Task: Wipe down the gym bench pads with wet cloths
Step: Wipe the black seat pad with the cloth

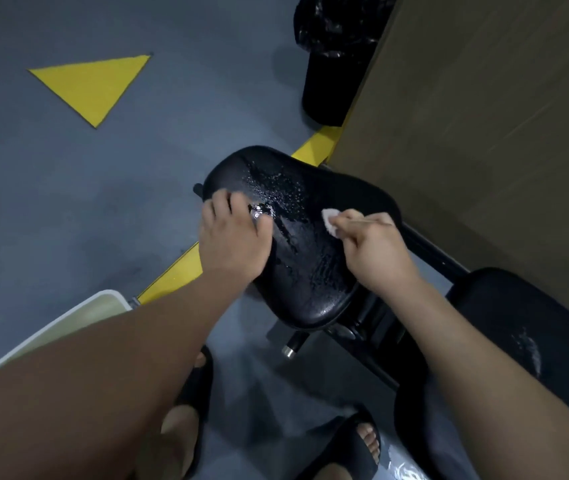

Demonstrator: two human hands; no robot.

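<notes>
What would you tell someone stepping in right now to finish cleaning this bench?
Left hand: rests on the left edge of the seat pad; I cannot tell whether it holds anything.
Right hand: pinches a small white cloth against the seat pad's right side.
Seat pad: wet, with droplets and streaks across most of its top.
Back pad, lower right: only a few wet marks.
Done: seat pad wetted and partly wiped, it seems.
Left: probably wipe off the remaining droplets, then do the back pad.
</notes>
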